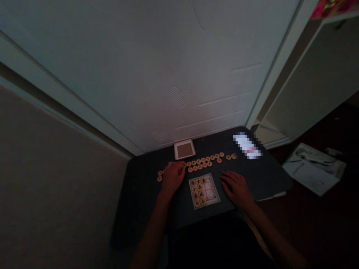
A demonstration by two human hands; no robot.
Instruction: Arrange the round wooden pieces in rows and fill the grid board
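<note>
My left hand (173, 175) is at the left part of a row of round wooden Chinese chess pieces (198, 161). Its fingers are bent down onto a Chinese chess piece (184, 164), partly covering it. Across the table, my right hand (236, 186) rests palm down with its fingers apart and nothing in it. Between the two hands lies a shallow square box (214, 203). Black-marked pieces (198, 191) fill its left side, and a white and pink bottom shows on the right. A couple of pieces (159, 176) lie left of my left hand.
Behind the row, against the white panel, sits a box lid (184, 150) with a brown inside. A bright, pixelated item (247, 145) lies at the right back of the dark table (140, 201). White papers or a box (314, 168) rest lower down at the far right.
</note>
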